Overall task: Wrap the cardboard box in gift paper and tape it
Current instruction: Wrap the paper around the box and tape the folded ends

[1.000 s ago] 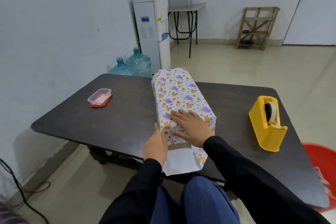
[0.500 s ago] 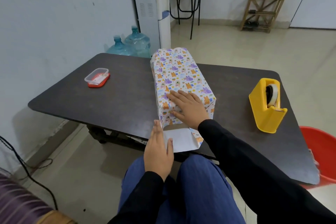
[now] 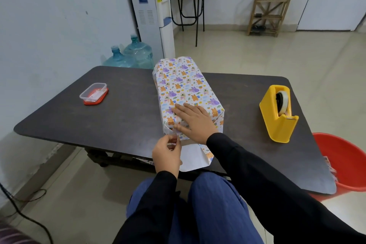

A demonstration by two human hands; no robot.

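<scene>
Pressing our right hand (image 3: 195, 123) flat, fingers spread, on the near end of the wrapped cardboard box (image 3: 184, 85), we pinch the left side fold of the gift paper (image 3: 193, 157) with our left hand (image 3: 167, 154). The box lies on the table (image 3: 118, 121), its long axis running away from us and its unsealed end just ahead of the left hand. The tape dispenser (image 3: 277, 113) sits well to the right, nearer the right hand.

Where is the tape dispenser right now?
Head view: the yellow tape dispenser stands at the right end of the table, right of the wrapped box, near the red tub.
</scene>
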